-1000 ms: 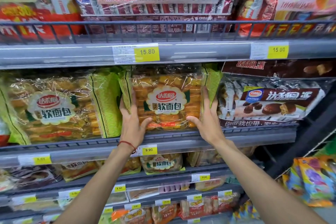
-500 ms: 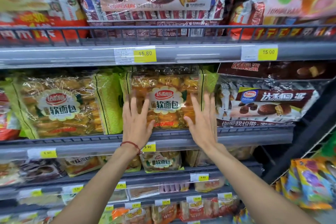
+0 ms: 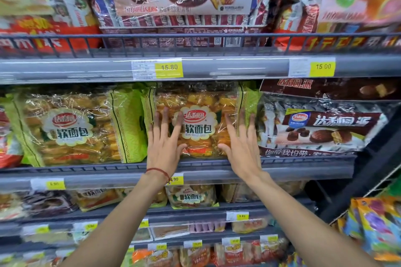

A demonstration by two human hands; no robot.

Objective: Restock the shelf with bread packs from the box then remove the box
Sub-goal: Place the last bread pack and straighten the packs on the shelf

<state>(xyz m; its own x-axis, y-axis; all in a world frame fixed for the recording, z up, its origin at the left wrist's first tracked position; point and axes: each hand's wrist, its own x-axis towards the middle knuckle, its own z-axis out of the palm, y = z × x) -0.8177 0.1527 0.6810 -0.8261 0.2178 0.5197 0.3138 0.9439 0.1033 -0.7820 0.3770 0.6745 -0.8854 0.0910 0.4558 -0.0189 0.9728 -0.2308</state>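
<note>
Moved since a second ago: both hands have left the pack's side edges and now lie flat on its front. The pack stands in the same slot.

1. Clear-film bread pack with green side panels and a white scalloped label (image 3: 197,102): upright on the grey metal shelf (image 3: 97,178), lower edge behind the front rail. I use this pack as my reference.
2. Left hand (image 3: 163,145): on the left half of the pack's front, fingers straight and spread, palm to the film, grasping nothing. A red cord bracelet (image 3: 158,171) circles the wrist.
3. Right hand (image 3: 240,147): on the right half of the pack's front, fingers straight and spread, thumb pointing toward the label, likewise released.
4. Second bread pack of the same kind (image 3: 67,128): just left of the reference pack. I cannot tell whether the green panels touch.
5. Dark brown chocolate-pie bag (image 3: 321,128): just right of the pack, tilted.
6. Yellow price tag reading 15.80 (image 3: 168,67): directly above the pack.
7. Yellow price tag (image 3: 176,179): directly below the pack, partly hidden by the left wrist.
8. Smaller bread pack with the same label (image 3: 191,196): one level below the pack.
</note>
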